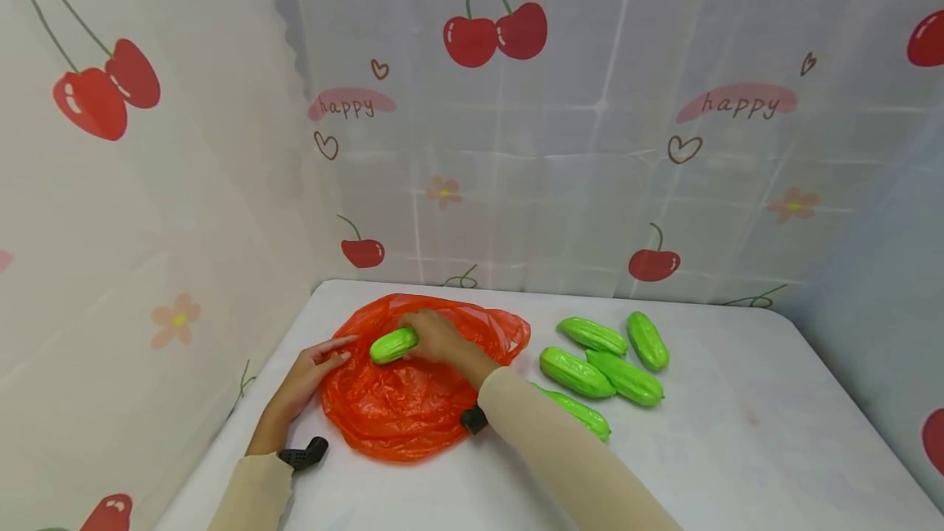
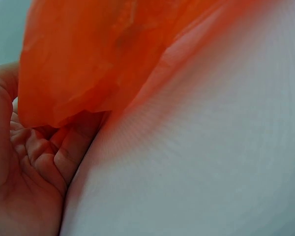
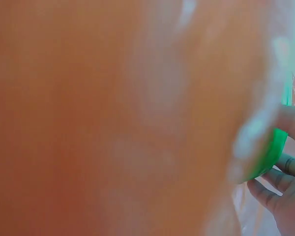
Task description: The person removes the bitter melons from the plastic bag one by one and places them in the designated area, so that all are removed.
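A red plastic bag (image 1: 401, 424) lies spread on the white table in the head view. My right hand (image 1: 437, 336) grips one end of a green cucumber (image 1: 393, 346) over the bag; in the right wrist view thumb and fingers close around the cucumber (image 3: 271, 155), while bag film blurs most of the picture. At the bag's left edge, my left hand (image 1: 302, 379) holds the rim between thumb and fingers. The left wrist view shows the bag (image 2: 88, 64) hiding the fingertips of that hand (image 2: 37, 162).
Several more cucumbers (image 1: 575, 372) lie grouped to the right of the bag, one partly behind the right sleeve (image 1: 560, 449). A cherry-printed curtain (image 1: 560, 146) stands behind the table (image 1: 737, 433) and along its sides. Black wrist devices (image 1: 306, 455) sit at both cuffs.
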`<state>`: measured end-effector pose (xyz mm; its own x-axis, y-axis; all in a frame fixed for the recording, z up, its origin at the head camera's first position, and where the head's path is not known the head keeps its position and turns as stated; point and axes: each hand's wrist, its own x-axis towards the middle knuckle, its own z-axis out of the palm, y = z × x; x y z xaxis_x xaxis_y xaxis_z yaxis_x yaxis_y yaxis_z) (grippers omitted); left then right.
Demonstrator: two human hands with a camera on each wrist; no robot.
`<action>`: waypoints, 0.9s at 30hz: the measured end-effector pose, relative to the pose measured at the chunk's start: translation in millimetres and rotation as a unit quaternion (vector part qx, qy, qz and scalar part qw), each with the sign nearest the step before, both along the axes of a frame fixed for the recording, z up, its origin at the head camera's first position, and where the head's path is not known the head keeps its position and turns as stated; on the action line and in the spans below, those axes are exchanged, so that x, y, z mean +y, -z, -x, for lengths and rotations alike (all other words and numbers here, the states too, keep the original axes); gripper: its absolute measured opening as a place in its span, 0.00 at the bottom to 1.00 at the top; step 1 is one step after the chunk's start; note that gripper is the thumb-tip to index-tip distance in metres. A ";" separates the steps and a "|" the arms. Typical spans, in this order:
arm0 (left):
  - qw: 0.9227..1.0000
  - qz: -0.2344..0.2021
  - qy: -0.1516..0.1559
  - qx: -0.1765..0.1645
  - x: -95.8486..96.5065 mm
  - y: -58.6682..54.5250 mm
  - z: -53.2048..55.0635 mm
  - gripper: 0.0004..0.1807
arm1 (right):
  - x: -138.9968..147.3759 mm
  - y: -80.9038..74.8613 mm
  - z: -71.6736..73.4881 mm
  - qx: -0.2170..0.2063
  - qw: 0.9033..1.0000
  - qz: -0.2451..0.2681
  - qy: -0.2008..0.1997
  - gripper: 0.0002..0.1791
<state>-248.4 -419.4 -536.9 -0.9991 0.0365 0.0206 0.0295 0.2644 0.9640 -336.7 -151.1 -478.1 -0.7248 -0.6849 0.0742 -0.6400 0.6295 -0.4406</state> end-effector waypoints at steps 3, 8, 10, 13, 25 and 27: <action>1.000 0.002 0.000 0.000 0.4 -0.1 -0.3 0.26 | 2.6 -2.1 -1.6 -0.007 1.000 0.005 0.006 0.29; 1.000 0.003 -0.007 0.003 0.3 -1.1 -1.3 0.26 | 3.9 -8.1 -5.9 -0.015 0.999 0.025 0.012 0.29; 1.000 0.003 -0.008 0.003 0.2 -1.0 -1.7 0.26 | 4.3 -10.5 -8.0 -0.017 0.999 0.032 0.010 0.28; 1.000 0.001 -0.005 0.003 0.0 -0.2 -2.2 0.26 | 5.2 -13.0 -11.3 -0.022 0.999 0.039 0.009 0.28; 1.000 -0.003 0.002 0.006 0.4 2.8 -1.0 0.25 | 15.7 -20.0 -24.4 0.009 0.998 0.055 0.006 0.28; 1.000 -0.002 0.001 0.004 0.5 2.7 -0.6 0.26 | 18.6 -21.8 -27.4 0.011 0.998 0.056 0.008 0.29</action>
<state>-247.8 -418.9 -539.5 -0.9988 0.0387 0.0296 0.0386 0.2603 0.9648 -309.3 -132.5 -456.3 -0.7330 -0.6597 0.1656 -0.6406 0.5876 -0.4944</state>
